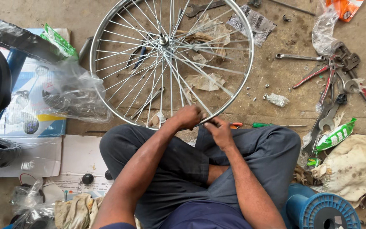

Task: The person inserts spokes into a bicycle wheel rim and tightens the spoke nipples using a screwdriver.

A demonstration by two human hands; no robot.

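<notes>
On the concrete floor before our crossed legs: we see a silver spoked bicycle wheel rim (106,32) lying flat, its near edge meeting our hands.
Left hand (188,117): we have it curled over the near edge of the rim, fingers pressed together in a loose fist around rim and spoke ends.
Right hand (220,132): we hold it just beside the left, thumb and forefinger pinched on something small at the rim; we cannot tell what it is.
Wheel hub (164,40): it sits at the centre of the rim, spokes fanning out to all sides.
Screwdrivers: an orange-handled one (235,124) and a green-handled one (262,125) lie just right of our right hand.
Tool pile (337,72): spanners and red-handled pliers lie heaped well to the right of the rim.
Packages on the left: a flat blue and white printed carton (24,116) lies beneath a crumpled clear plastic bag (75,91); a small green and white sachet (58,41) rests at its top edge.
Packages on the right: a green and white wrapper (337,135) lies beside a dirty white cloth (356,163); an orange packet (345,7) sits in the top corner.
Grey printed wrapper (257,23): it lies partly under the far right of the rim.
Blue plastic spool (320,210): it stands by our right knee.
</notes>
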